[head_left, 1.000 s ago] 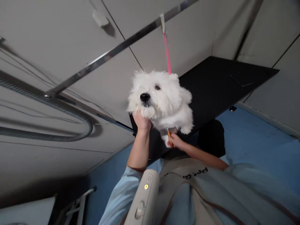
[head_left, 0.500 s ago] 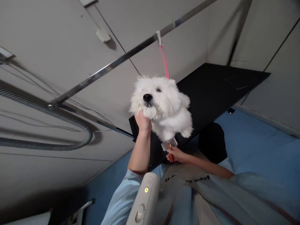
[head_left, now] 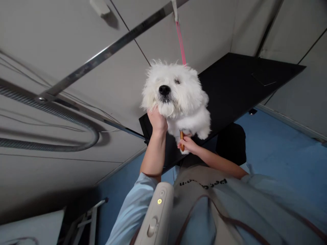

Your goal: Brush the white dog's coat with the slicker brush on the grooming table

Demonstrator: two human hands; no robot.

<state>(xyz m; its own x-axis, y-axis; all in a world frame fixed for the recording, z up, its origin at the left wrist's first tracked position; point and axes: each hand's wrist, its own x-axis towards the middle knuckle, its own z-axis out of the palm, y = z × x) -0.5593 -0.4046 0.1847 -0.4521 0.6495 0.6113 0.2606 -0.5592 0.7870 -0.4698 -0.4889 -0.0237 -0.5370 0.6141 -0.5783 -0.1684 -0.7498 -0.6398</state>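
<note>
A fluffy white dog (head_left: pixel 176 90) is upright on the black table, its face tipped toward me. Under its jaw, on the left of the muzzle, my left hand (head_left: pixel 157 119) grips the chin fur, with the fingertips hidden in it. My right hand (head_left: pixel 189 144) is closed around the orange-brown handle of a slicker brush (head_left: pixel 182 140). The brush's head lies against the fur of the dog's lower chest or front leg and is mostly out of sight. A pink loop (head_left: pixel 181 42) runs from behind the dog's head up to the metal bar.
The metal bar (head_left: pixel 107 52) slants across above the dog, joined to an arm at the left. A ribbed grey hose (head_left: pixel 87 127) curves along the wall. The black grooming table (head_left: pixel 237 85) extends right. A pale device with a yellow light (head_left: pixel 158 214) sits close below me.
The brush in my right hand has risen from below the dog's paws to its lower chest or leg. My left hand stays at the jaw. The whole view has shifted slightly.
</note>
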